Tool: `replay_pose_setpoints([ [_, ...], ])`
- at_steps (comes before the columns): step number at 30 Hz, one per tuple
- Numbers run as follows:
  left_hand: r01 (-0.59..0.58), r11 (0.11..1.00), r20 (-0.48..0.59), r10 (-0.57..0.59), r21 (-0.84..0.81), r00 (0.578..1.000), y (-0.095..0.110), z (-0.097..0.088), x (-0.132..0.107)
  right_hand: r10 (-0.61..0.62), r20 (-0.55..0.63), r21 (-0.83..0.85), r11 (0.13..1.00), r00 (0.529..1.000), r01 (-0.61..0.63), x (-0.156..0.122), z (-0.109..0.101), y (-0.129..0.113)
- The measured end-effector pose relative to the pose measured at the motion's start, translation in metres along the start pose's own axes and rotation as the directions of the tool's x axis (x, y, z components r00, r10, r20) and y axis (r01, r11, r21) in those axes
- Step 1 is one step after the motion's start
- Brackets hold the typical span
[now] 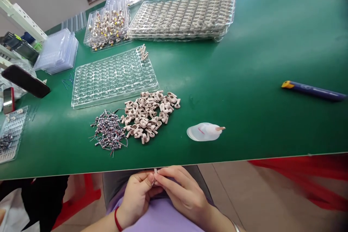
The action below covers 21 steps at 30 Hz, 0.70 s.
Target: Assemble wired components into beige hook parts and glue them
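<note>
Just below the table's front edge, over my lap, my left hand and my right hand meet with fingertips pinched together. Between them a small pale earbud shell pokes up, its lower part hidden by the fingers. A heap of beige earbud shells with short stems lies on the table beyond my hands. Touching its left side is a pile of tiny wired parts. To the right, a soft white squeeze bottle with a thin tip lies on its side.
A clear moulded tray holds a few shells at its far right corner. Behind stand stacked filled trays and a tray of mixed small parts. A blue pen-like tool lies right; a phone leans at left.
</note>
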<state>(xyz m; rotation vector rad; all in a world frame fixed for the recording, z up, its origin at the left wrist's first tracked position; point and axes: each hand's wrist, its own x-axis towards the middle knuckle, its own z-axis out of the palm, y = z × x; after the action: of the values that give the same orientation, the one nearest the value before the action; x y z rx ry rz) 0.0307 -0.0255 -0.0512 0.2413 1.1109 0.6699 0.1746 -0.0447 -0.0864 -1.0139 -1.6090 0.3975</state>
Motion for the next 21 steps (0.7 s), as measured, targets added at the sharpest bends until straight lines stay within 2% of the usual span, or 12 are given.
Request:
replay_pose_setpoints([
  [8, 0.03, 0.998, 0.08, -0.034, 0.055, 0.996, 0.004, -0.002, -0.003, -0.006, 0.012, -0.001, 1.0, 1.0, 0.006, 0.002, -0.006, -0.003],
  [14, 0.022, 0.997, 0.159, -0.034, 0.078, 0.987, 0.005, 0.0, -0.005, -0.085, -0.018, -0.006, 0.996, 0.996, 0.085, 0.011, -0.013, -0.008],
  [21, 0.032, 0.999, 0.181, -0.033, 0.013, 0.983, 0.004, 0.002, -0.006, -0.164, -0.004, -0.06, 0.985, 0.986, 0.163, 0.015, -0.019, -0.01],
])
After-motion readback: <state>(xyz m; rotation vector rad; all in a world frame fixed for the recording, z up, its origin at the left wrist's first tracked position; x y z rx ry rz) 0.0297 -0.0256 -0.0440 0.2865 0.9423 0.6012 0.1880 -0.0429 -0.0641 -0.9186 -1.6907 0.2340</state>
